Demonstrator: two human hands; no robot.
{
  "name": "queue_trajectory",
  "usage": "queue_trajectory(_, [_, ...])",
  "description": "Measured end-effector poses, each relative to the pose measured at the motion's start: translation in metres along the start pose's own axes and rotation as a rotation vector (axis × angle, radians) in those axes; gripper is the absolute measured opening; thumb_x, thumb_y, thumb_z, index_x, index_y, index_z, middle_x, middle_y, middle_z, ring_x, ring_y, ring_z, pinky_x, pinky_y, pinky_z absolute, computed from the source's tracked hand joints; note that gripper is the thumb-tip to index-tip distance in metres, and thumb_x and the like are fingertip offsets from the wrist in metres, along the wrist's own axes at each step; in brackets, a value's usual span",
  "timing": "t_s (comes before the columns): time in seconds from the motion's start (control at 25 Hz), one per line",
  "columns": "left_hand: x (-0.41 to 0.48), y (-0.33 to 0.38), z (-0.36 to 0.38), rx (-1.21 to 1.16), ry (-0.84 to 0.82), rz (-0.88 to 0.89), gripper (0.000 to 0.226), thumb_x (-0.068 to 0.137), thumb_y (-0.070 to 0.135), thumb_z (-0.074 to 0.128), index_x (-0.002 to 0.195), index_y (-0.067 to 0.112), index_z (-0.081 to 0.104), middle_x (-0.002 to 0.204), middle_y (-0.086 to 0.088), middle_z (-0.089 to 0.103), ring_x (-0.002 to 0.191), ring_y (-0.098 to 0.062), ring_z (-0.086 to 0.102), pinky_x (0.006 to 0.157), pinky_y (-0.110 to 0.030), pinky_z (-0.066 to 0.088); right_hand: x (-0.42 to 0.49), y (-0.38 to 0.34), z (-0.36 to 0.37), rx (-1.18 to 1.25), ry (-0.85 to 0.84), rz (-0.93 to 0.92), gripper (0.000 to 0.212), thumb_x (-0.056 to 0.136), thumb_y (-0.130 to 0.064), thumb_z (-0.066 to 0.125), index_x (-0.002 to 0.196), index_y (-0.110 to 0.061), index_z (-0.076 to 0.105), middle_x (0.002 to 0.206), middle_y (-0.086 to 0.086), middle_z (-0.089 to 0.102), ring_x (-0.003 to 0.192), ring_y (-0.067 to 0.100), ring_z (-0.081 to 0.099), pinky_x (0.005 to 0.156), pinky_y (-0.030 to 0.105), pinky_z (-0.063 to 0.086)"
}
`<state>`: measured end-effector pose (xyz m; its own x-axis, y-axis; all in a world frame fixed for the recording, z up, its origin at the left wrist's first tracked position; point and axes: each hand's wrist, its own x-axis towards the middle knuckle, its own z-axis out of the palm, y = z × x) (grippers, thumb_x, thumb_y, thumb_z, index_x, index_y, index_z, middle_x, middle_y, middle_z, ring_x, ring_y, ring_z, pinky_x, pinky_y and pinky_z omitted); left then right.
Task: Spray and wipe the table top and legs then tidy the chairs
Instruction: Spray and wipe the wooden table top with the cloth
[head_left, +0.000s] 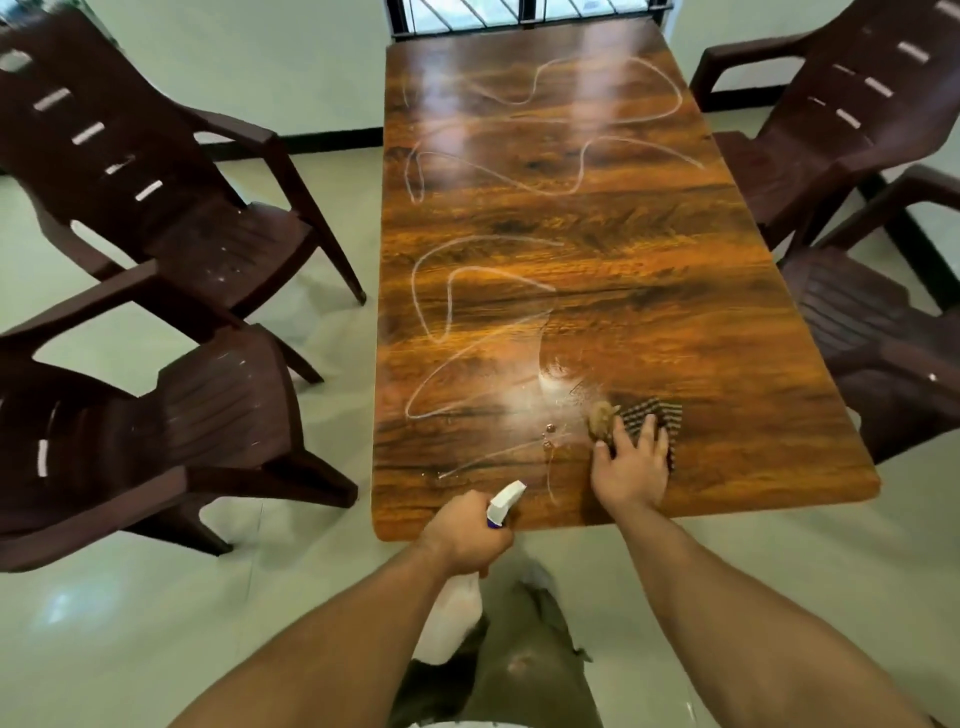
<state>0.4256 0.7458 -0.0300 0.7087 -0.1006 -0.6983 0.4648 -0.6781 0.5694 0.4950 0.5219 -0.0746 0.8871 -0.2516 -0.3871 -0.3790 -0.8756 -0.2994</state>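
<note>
The glossy wood-grain table (623, 260) carries thin white looping streaks and a wet smear toward its near end. There the right hand (631, 467) presses a dark checked cloth (652, 415) flat under straight, spread fingers. At the table's near edge the left hand (467, 535) grips a white spray bottle (505, 501), its body half hidden below the wrist.

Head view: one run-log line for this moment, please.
left hand grips white plastic spray bottle | right hand presses dark checked cloth on glossy wooden table top | spray trails mostly unwiped
</note>
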Motion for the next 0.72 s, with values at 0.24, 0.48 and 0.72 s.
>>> queue_trajectory(0.24, [-0.01, -0.008, -0.019, -0.068, 0.157, 0.032, 0.019, 0.084, 0.019, 0.064, 0.101, 0.018, 0.072, 0.08, -0.005, 0.075, 0.061, -0.024, 0.073, 0.055, -0.041, 0.063, -0.058, -0.004, 0.04, -0.243, -0.318, -1.012, 0.049, 0.098, -0.047, 0.041, 0.148, -0.041, 0.042, 0.166, -0.009, 0.014, 0.153, 0.019, 0.01, 0.12, 0.048, 0.022])
queue_trajectory(0.48, [-0.021, -0.019, -0.024, -0.099, 0.184, -0.04, 0.014, 0.093, 0.023, 0.067, 0.107, 0.025, 0.066, 0.088, -0.002, 0.072, 0.071, -0.025, 0.072, 0.063, -0.038, 0.065, 0.013, -0.011, 0.004, -0.156, -0.035, -0.179, 0.06, 0.103, -0.045, 0.032, 0.159, -0.027, 0.02, 0.168, -0.001, 0.001, 0.154, 0.024, -0.001, 0.123, 0.048, 0.016])
queue_trajectory(0.72, [-0.034, -0.023, -0.028, -0.139, 0.297, -0.045, 0.012, 0.096, 0.021, 0.068, 0.104, 0.028, 0.062, 0.089, 0.004, 0.071, 0.074, -0.015, 0.072, 0.062, -0.027, 0.061, -0.052, -0.073, 0.052, -0.459, -0.453, -1.234, 0.055, 0.103, -0.042, 0.038, 0.156, -0.032, 0.027, 0.167, -0.004, 0.012, 0.154, 0.022, 0.004, 0.123, 0.045, 0.012])
